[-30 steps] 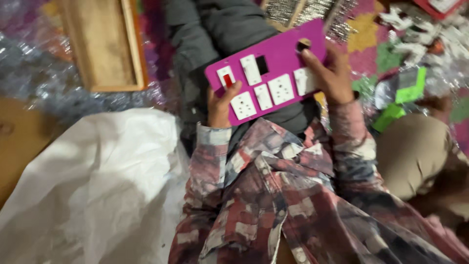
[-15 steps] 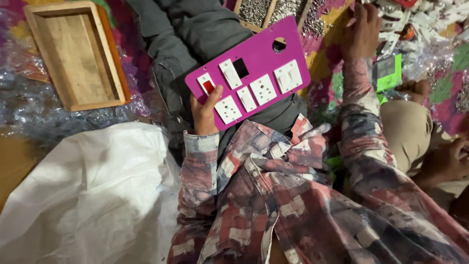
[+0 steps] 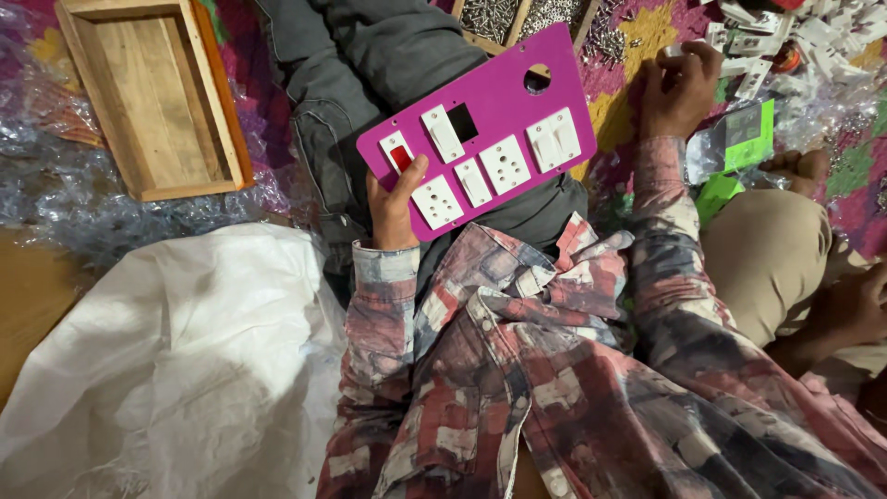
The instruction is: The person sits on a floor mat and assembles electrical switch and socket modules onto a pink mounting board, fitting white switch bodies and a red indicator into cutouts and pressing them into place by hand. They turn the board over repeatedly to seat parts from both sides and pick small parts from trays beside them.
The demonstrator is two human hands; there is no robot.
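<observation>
My left hand grips the lower left corner of a magenta switch panel, thumb pressed on its face beside a red rocker switch, fingers hidden behind the board. The panel rests tilted across my lap on grey trousers, its long edge rising away to the right. It carries white fittings in two slanted rows: sockets just past my thumb, switches farther along, one black rectangular cut-out left unfilled and a round hole near the far corner.

My right hand lies well to the right of the panel, fingers curled over small white plastic parts on the patterned floor covering; whether it actually pinches one I cannot tell. Just right of that hand sits a clear packet with a bright green card, and beyond it a loose heap of more white fittings.

Left of my holding hand, a white woven sack spreads over the floor. Farther off on that side stands an open wooden box, shallow and bare inside, with crumpled clear plastic wrap around it. Past the panel's top edge, a divided wooden tray holds small metal screws.
</observation>
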